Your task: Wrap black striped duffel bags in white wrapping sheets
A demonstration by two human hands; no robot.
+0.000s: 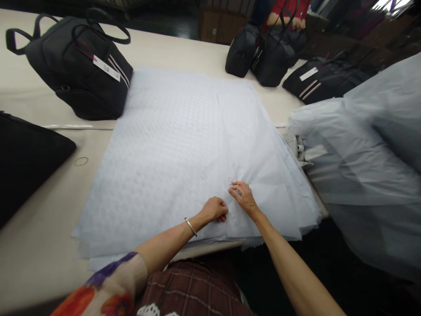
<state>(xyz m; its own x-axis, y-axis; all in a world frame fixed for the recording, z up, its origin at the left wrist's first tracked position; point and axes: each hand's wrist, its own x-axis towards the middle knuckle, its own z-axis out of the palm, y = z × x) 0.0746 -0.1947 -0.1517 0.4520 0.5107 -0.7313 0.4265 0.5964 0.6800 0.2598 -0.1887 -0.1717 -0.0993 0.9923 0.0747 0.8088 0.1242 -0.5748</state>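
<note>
A wide stack of thin, whitish plastic-like sheets (pixel 171 145) lies before me, with a dimpled pattern showing on its left part. My left hand (pixel 215 209), a bracelet at its wrist, is closed low over the stack beside the lengthwise edge of the top right sheet (pixel 259 166). What its fingers hold, if anything, is hidden. Just right of it, my right hand (pixel 244 196) has its fingers curled with thumb and fingertips close together at that same edge. The sheet wrinkles around these fingertips.
A black backpack (pixel 85 66) with a white tag stands at the back left, another black item (pixel 29 162) nearer. Further black bags (pixel 269 57) stand at the back right by a person in red (pixel 289 11). Translucent plastic (pixel 362 162) bulges at right. A thin ring (pixel 81 161) lies left.
</note>
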